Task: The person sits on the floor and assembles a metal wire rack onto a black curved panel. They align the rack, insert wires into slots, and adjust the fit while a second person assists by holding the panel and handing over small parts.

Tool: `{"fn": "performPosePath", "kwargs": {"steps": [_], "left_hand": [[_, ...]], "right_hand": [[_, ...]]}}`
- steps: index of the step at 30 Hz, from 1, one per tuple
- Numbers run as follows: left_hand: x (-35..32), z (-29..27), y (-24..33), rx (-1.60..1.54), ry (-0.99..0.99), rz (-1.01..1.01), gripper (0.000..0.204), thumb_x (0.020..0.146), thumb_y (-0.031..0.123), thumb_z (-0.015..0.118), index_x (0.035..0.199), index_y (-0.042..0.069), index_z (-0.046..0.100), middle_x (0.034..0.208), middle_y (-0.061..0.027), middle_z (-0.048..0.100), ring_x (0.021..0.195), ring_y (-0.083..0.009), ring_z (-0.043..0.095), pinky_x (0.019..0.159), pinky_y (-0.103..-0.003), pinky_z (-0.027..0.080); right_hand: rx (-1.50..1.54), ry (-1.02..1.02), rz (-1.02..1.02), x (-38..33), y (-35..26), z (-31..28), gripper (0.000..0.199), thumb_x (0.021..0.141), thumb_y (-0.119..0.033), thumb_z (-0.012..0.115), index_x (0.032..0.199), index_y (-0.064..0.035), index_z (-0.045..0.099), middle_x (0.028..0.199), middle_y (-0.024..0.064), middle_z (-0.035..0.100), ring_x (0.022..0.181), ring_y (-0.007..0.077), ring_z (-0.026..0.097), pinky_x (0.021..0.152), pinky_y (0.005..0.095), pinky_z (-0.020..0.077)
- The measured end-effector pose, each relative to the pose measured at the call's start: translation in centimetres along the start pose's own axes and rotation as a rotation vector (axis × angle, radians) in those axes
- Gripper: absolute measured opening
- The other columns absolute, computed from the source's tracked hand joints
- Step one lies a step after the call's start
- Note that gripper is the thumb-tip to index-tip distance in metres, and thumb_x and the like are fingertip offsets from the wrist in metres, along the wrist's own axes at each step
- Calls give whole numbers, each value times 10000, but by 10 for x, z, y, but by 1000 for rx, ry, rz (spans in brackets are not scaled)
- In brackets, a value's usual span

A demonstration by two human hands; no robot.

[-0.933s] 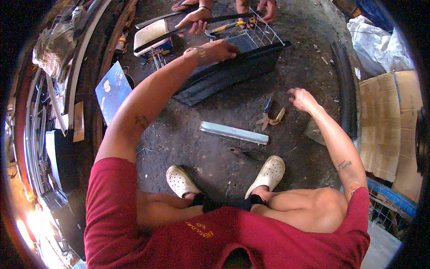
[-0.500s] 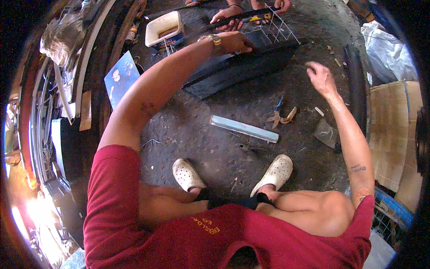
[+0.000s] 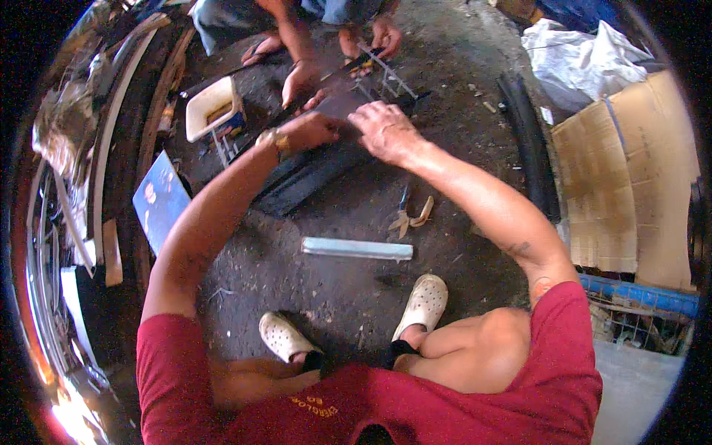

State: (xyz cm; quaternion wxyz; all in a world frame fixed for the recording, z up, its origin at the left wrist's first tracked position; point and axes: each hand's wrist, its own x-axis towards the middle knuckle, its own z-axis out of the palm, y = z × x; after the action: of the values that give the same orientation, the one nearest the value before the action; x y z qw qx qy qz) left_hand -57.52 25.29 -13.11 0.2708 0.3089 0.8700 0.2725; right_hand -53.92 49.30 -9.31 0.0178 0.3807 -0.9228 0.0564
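A black sheet (image 3: 308,178) lies slantwise across a wire frame on the ground in front of me. My left hand (image 3: 315,132), a watch at its wrist, has its fingers closed at the sheet's upper edge. Close beside it, my right hand (image 3: 387,132) reaches over the same edge, palm down with bent fingers pressed together. Its fingertips point at my left hand, and what lies under them is hidden. Beyond the sheet, a co-worker's hand (image 3: 300,83) hangs over a long dark strip, slightly blurred; the other hand (image 3: 386,38) is by the wire grid (image 3: 389,76).
Blue-handled cutters (image 3: 404,211) and a pale blue bar (image 3: 356,248) lie between me and the sheet. At left stand a cream tub (image 3: 194,119) and a picture panel (image 3: 159,204). Black strips (image 3: 530,148), white plastic (image 3: 582,63) and cardboard (image 3: 630,178) are at right.
My right hand has come in from the right to the black sheet, beside my left hand. The view has shifted, showing more of the co-worker, whose hands have moved apart.
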Motion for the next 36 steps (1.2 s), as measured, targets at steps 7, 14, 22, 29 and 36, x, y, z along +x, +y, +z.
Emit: {"fn": "performPosePath", "kwargs": {"steps": [7, 14, 22, 29, 36], "left_hand": [[-13, 56, 42, 111, 560, -106, 438, 872, 221, 686, 1259, 29, 608, 1137, -211, 627, 1093, -416, 602, 965, -478, 495], [-19, 76, 69, 374, 727, -174, 288, 873, 140, 570, 1136, 26, 597, 1095, -151, 615, 1045, -329, 607, 852, -463, 519], [-64, 81, 116, 519, 942, -186, 520, 911, 153, 545, 1402, 2, 467, 1295, -196, 545, 1248, -370, 489, 1062, -481, 406], [-246, 90, 76, 79, 843, -395, 582, 790, 178, 779, 1314, 63, 553, 1298, -162, 559, 1248, -374, 484, 1061, -457, 413], [-216, 131, 33, -216, 1054, -458, 625, 794, 214, 810, 1330, 35, 544, 1278, -176, 592, 1208, -349, 527, 1044, -438, 431]], "right_hand": [[63, 220, -15, -20, 16, 11, 497, 860, -181, 690, 1326, -43, 583, 1352, 150, 578, 1303, 322, 508, 1086, 455, 421], [28, 46, -227, 7, 32, -10, 554, 855, -191, 733, 1384, -164, 572, 1283, 106, 623, 1237, 312, 558, 1071, 463, 422], [174, -47, -225, 23, 39, -2, 341, 864, -158, 719, 1197, -100, 675, 1039, 135, 636, 1028, 343, 608, 915, 445, 492], [152, -34, -239, 23, 42, 1, 330, 878, -152, 712, 1200, -105, 657, 1047, 113, 627, 1027, 333, 596, 905, 438, 483], [233, -89, -253, 28, 27, -9, 341, 853, -86, 702, 1191, -98, 659, 1070, 146, 640, 1059, 356, 595, 918, 448, 481]]}}
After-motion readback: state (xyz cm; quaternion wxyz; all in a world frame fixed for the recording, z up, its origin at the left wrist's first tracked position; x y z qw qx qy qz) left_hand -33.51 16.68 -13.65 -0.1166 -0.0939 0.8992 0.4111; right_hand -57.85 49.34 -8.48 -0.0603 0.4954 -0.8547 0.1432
